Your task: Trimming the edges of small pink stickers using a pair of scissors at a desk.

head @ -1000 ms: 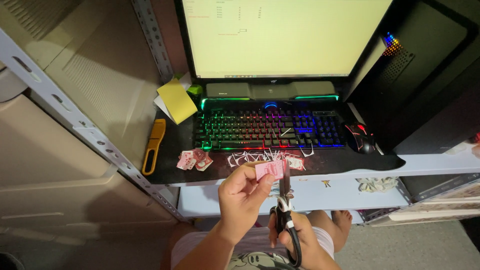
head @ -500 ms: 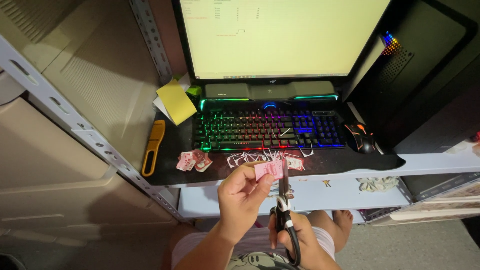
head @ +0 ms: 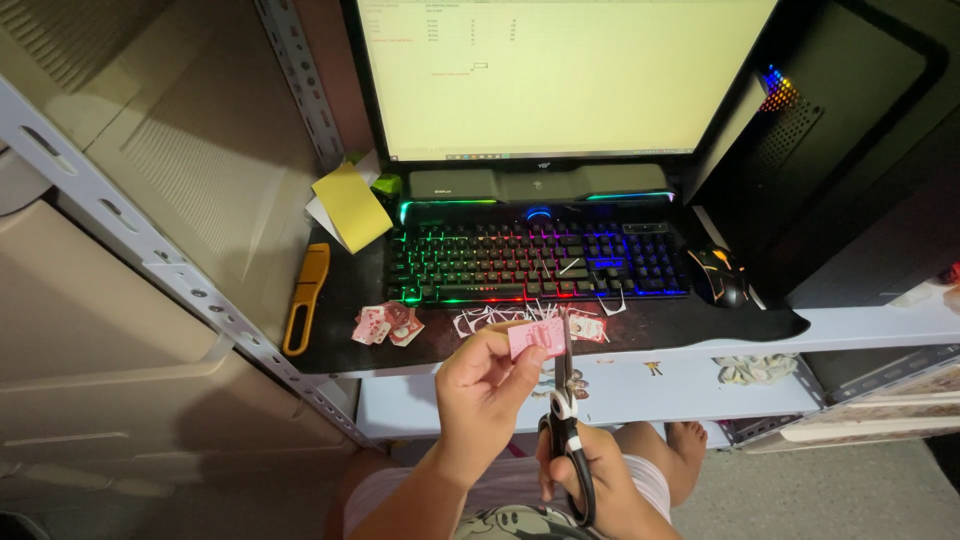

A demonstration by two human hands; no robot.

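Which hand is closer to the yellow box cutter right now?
Left. The left hand, pinching a small pink paper, sits right of and below the cutter. The right hand, gripping the scissors, is farther right and lower.

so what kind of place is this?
Probably a home computer desk: a lit monitor, a backlit keyboard and a mouse on a black mat. Paper scraps lie there; the left hand holds a pink slip at the scissors.
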